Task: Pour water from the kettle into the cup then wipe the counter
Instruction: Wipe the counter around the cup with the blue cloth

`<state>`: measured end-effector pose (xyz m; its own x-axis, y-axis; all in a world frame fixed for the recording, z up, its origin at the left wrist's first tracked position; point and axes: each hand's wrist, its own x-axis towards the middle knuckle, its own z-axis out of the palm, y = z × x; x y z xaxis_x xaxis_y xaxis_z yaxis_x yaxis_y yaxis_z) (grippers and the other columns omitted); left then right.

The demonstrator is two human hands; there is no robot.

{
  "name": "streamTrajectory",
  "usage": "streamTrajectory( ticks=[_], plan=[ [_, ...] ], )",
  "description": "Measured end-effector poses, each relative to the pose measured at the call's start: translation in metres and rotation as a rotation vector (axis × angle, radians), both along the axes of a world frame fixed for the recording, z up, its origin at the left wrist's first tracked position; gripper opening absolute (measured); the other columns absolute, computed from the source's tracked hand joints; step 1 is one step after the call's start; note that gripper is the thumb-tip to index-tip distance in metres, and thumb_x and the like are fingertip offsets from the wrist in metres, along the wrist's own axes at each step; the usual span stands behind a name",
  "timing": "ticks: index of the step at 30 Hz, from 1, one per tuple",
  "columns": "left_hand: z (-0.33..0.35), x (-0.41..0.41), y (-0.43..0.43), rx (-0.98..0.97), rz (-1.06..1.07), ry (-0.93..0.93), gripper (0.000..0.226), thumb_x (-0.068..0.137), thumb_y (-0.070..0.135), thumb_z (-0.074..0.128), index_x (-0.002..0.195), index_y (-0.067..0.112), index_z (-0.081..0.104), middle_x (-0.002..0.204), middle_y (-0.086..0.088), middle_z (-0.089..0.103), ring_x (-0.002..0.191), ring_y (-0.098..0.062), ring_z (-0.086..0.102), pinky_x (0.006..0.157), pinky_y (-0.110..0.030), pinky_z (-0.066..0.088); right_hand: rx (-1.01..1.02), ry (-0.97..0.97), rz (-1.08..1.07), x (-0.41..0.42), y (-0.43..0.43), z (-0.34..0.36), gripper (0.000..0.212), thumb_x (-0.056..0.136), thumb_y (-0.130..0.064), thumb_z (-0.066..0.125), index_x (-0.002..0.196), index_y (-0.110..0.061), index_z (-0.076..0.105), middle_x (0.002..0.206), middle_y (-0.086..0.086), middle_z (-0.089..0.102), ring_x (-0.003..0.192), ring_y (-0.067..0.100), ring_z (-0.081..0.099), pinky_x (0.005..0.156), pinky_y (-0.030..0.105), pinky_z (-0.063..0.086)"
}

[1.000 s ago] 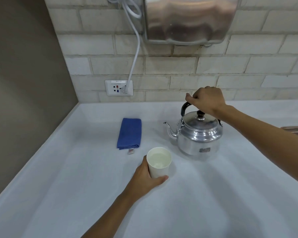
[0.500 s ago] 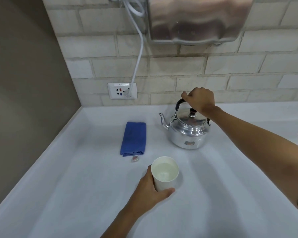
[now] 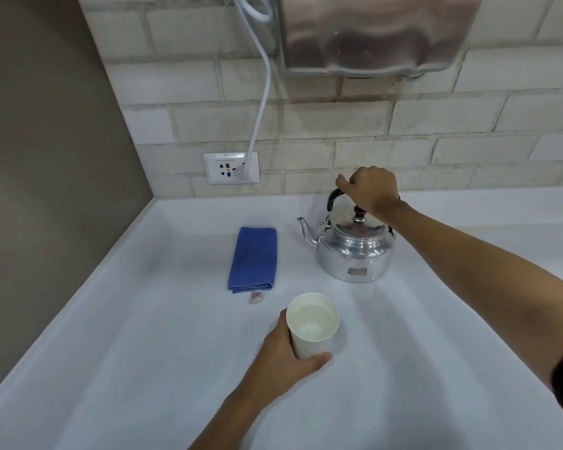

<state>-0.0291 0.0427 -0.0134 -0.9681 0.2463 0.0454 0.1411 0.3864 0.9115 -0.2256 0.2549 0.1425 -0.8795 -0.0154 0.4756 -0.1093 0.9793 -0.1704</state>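
I logged the cup (image 3: 312, 323) as plain white, the liquid in it clear. Kettle (image 3: 355, 251) was shiny silver, with a black handle (image 3: 333, 199) and a dark knob (image 3: 359, 210). Cloth (image 3: 253, 258) was solid blue. Counter (image 3: 143, 336) was pale white. Wall (image 3: 436, 125) showed cream brick pattern; the side wall (image 3: 46, 157) was grey-brown.

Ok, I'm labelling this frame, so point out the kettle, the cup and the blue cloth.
kettle (image 3: 355, 254): head view, on its shiny body.
cup (image 3: 309, 347): head view, on its white outer wall.
blue cloth (image 3: 253, 258): head view, on the middle of the folded cloth.
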Motion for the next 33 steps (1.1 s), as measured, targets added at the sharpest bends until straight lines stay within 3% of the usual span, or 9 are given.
streamTrajectory(
  ticks=[3, 5, 7, 9, 13, 16, 21, 29, 33],
  plan=[
    [0.005, 0.0, 0.0, 0.013, -0.03, -0.006, 0.08, 0.055, 0.055, 0.081, 0.122, 0.049, 0.037, 0.122, 0.023, 0.054, 0.115, 0.0, 0.051, 0.097, -0.035, 0.048, 0.006, 0.017, 0.025, 0.011, 0.001, 0.002, 0.056, 0.094, -0.042, 0.038, 0.049, -0.009, 0.043, 0.045, 0.008, 0.045, 0.051, 0.024, 0.044, 0.05, 0.027, 0.032],
    [0.01, 0.0, -0.001, 0.001, -0.085, -0.041, 0.09, 0.055, 0.052, 0.083, 0.128, 0.048, 0.032, 0.128, 0.026, 0.049, 0.121, 0.002, 0.046, 0.101, -0.026, 0.044, -0.029, 0.102, 0.059, 0.027, 0.002, -0.002, 0.045, 0.094, -0.042, 0.039, 0.084, -0.003, 0.061, 0.079, 0.017, 0.065, 0.083, 0.032, 0.056, 0.072, 0.038, 0.042],
    [0.011, 0.001, -0.01, -0.04, -0.157, -0.076, 0.113, 0.052, 0.056, 0.083, 0.139, 0.048, 0.012, 0.139, 0.034, 0.032, 0.128, 0.013, 0.03, 0.103, -0.008, 0.031, -0.104, 0.212, 0.077, 0.054, 0.008, -0.015, 0.041, 0.092, -0.04, 0.045, 0.112, -0.005, 0.055, 0.111, 0.017, 0.06, 0.106, 0.034, 0.05, 0.09, 0.043, 0.037],
    [0.012, 0.007, -0.03, -0.122, -0.175, -0.092, 0.125, 0.049, 0.064, 0.081, 0.136, 0.057, -0.008, 0.141, 0.045, 0.012, 0.127, 0.025, 0.012, 0.103, -0.007, 0.02, -0.216, 0.249, 0.08, 0.088, 0.018, -0.038, 0.043, 0.089, -0.038, 0.046, 0.118, -0.006, 0.049, 0.119, 0.016, 0.056, 0.111, 0.033, 0.047, 0.092, 0.043, 0.037],
    [0.021, 0.019, -0.091, -0.223, -0.088, -0.082, 0.109, 0.052, 0.07, 0.075, 0.129, 0.067, -0.002, 0.143, 0.045, 0.007, 0.128, 0.024, 0.01, 0.108, -0.018, 0.017, -0.245, -0.091, 0.043, 0.152, 0.035, -0.111, 0.048, 0.09, -0.031, 0.05, 0.128, -0.002, 0.042, 0.131, 0.02, 0.05, 0.123, 0.037, 0.041, 0.102, 0.046, 0.034],
    [0.035, -0.003, -0.112, -0.165, 0.062, -0.075, 0.086, 0.069, 0.066, 0.062, 0.138, 0.054, 0.013, 0.146, 0.031, 0.015, 0.13, 0.011, 0.018, 0.108, -0.022, 0.018, -0.128, -0.398, -0.043, 0.177, 0.031, -0.151, 0.062, 0.094, -0.042, 0.034, 0.142, -0.005, 0.021, 0.153, 0.014, 0.024, 0.141, 0.03, 0.017, 0.117, 0.041, 0.017],
    [0.044, -0.078, -0.087, -0.302, 0.187, 0.149, 0.054, 0.095, 0.039, 0.042, 0.143, 0.019, 0.028, 0.152, 0.001, 0.027, 0.136, -0.009, 0.025, 0.108, -0.021, 0.018, 0.034, -0.392, -0.099, 0.179, 0.026, -0.168, 0.102, 0.071, -0.068, -0.024, 0.145, -0.01, 0.013, 0.157, 0.009, 0.015, 0.145, 0.024, 0.01, 0.118, 0.04, 0.011],
    [0.013, -0.189, -0.037, -0.779, 0.23, 0.076, 0.053, 0.101, 0.031, 0.02, 0.147, 0.01, 0.007, 0.158, -0.007, 0.0, 0.145, -0.025, 0.002, 0.117, -0.039, 0.007, 0.011, -0.361, -0.112, 0.177, 0.027, -0.177, 0.104, 0.068, -0.068, -0.028, 0.145, -0.013, 0.015, 0.157, 0.006, 0.016, 0.145, 0.022, 0.01, 0.118, 0.039, 0.011],
    [-0.001, -0.205, -0.027, -0.875, 0.238, 0.071, 0.052, 0.1, 0.032, 0.016, 0.147, 0.011, 0.005, 0.158, -0.008, 0.002, 0.145, -0.029, -0.002, 0.117, -0.042, 0.004, 0.009, -0.36, -0.122, 0.177, 0.024, -0.177, 0.103, 0.069, -0.067, -0.028, 0.145, -0.012, 0.015, 0.157, 0.006, 0.016, 0.145, 0.022, 0.01, 0.118, 0.039, 0.01]
  ],
)
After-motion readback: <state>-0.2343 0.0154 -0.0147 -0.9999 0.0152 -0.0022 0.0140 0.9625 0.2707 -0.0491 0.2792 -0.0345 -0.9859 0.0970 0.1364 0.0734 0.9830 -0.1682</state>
